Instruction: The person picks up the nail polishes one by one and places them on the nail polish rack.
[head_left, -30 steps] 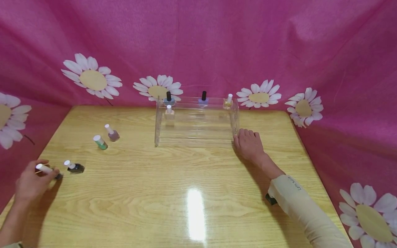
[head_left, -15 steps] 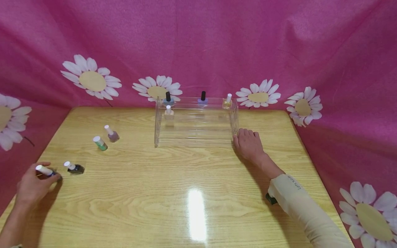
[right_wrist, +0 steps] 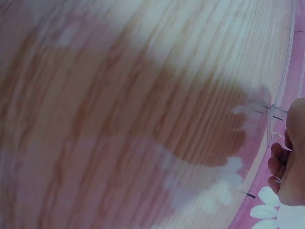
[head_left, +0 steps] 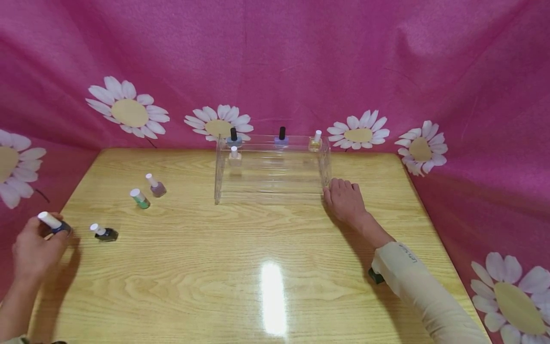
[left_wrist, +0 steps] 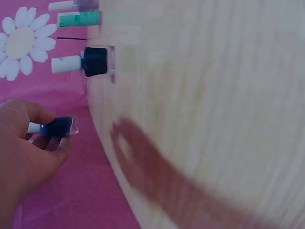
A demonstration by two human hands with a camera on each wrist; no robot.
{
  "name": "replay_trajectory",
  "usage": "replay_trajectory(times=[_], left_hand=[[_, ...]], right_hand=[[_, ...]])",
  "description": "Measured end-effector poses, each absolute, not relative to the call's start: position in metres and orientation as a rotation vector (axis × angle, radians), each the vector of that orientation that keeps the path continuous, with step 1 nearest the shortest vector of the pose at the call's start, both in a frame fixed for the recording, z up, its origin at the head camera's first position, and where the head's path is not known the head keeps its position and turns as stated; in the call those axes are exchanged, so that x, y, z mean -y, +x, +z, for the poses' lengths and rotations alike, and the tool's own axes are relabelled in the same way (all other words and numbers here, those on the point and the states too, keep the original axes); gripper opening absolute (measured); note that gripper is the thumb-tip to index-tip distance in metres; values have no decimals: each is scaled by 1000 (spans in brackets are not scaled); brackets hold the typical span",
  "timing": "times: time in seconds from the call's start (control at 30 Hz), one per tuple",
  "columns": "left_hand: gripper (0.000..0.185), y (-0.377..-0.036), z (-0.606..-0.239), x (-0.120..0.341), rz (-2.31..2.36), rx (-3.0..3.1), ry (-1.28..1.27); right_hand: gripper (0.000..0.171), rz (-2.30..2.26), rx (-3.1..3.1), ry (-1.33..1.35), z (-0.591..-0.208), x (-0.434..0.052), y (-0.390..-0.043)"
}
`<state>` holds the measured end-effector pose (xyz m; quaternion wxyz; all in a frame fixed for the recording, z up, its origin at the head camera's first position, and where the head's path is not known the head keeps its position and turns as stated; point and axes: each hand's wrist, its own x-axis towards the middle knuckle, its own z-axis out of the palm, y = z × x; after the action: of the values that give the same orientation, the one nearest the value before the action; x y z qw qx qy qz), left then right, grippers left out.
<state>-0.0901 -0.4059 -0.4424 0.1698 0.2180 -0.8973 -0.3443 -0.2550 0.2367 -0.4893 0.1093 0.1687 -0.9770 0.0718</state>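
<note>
At the table's left edge my left hand (head_left: 38, 248) pinches a dark blue nail polish bottle (left_wrist: 58, 127) with a white cap between thumb and fingers, held above the surface. A black nail polish bottle (head_left: 106, 234) with a white cap stands just right of it. Further back are a green nail polish bottle (head_left: 141, 199) and a mauve one (head_left: 158, 189). My right hand (head_left: 345, 200) grips the front right corner of a clear stepped display rack (head_left: 218, 181); in the right wrist view its fingers (right_wrist: 276, 164) are curled beside the clear panel.
On the rack's top step stand a grey-blue bottle (head_left: 234, 139), a lavender bottle (head_left: 281, 138) and a yellow bottle (head_left: 315, 143). One step lower on the left is a pale peach bottle (head_left: 234, 158). Pink flowered cloth (head_left: 275, 62) borders the wooden table (head_left: 206, 267) at back and sides.
My left hand has raised the dark blue nail polish bottle off the table and moved slightly left and back. The right hand and the rack have stayed in place.
</note>
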Motion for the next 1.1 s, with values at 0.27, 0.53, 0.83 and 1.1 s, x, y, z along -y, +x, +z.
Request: replay_trajectory(times=[0.27,0.53,0.83,1.1], left_hand=[[44,-108,-417,393,-1038,2432,682],[32,-128,-399,366,-1112,2316,478],[55,-153,-388,330,-1320,2283,186],[54,-178,-378,291,-1437,2272,-110]], right_hand=[[33,208,2865,497,-490,-237,-254],[33,198,2873,492,-490,-237,-255],[33,202,2887,493,-489,-237,-255],[34,218,2906,490,-489,-237,-255]])
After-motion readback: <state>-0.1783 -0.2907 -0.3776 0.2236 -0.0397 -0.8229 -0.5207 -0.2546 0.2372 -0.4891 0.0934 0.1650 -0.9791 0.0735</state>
